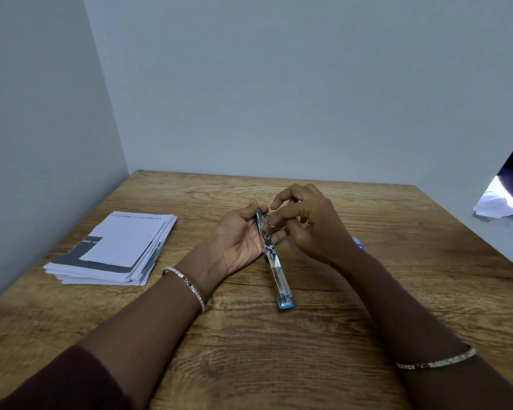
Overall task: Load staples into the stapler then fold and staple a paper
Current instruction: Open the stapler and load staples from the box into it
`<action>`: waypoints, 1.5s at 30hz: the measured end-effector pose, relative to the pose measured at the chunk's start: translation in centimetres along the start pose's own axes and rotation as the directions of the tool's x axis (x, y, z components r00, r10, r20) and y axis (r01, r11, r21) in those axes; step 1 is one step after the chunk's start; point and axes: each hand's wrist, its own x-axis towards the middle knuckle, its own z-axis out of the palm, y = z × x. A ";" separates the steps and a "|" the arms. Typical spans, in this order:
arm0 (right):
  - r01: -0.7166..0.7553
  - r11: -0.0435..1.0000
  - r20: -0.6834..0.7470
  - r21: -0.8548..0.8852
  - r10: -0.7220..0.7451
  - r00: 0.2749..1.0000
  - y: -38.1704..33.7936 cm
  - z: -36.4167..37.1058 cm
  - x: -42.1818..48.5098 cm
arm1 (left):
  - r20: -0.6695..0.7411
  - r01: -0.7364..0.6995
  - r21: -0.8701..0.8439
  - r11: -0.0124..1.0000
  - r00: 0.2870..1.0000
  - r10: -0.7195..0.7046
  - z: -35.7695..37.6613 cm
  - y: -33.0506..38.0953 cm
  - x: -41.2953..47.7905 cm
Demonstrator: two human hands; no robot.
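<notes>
Wooden table [279,350] is carrying an untouched paper stack [113,250] at your left; folding and stapling are waiting. Your left hand [237,241] is cradling the opened stapler [271,255] while your right hand [308,223] is pinching something small at its magazine, presumably staples.

Wooden table [279,350], paper stack [116,250] at left, opened stapler's [276,267] end touching centre
</notes>
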 end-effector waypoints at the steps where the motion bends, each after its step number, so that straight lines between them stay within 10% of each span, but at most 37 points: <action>1: 0.018 1.000 0.002 -0.023 -0.018 1.000 0.1 0.0 0.1 | 0.012 0.020 0.006 1.000 1.000 -0.020 -0.1 0.0 0.0; 45: 0.089 0.928 0.155 -0.361 -0.035 0.987 0.9 -0.5 0.2 | -0.039 0.168 0.101 0.981 0.986 -0.165 1.1 0.5 -1.3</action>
